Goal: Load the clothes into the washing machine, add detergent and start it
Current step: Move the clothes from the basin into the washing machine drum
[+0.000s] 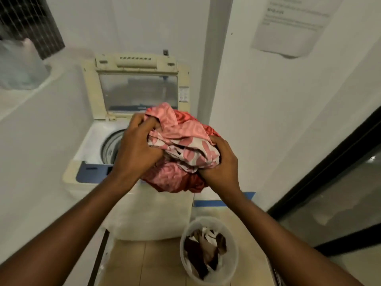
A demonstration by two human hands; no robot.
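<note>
Both hands are gripping a bundled pink and red patterned cloth [181, 145] in the air above the front of the washing machine [132, 213]; the left hand [135, 148] is clutching the bundle's left side with fingers curled into the folds; the right hand [221, 165] is clutching its lower right side, fingers likewise closed into the fabric. The bundle is hanging over the right part of the machine's top opening, not yet inside it; part of the drum [111, 146] is showing to the left of the left hand. The machine's lid [137, 89] is standing raised at the back, its clear panel facing forward; the blue control panel [92, 172] is running along the front edge, partly covered by the left forearm. A round white laundry basket [208, 223] is sitting on the tiled floor just beside the machine's front right corner, holding dark and pale garments [204, 250]. A printed paper notice [292, 23] is hanging on the right wall; its text is too blurred to read.
</note>
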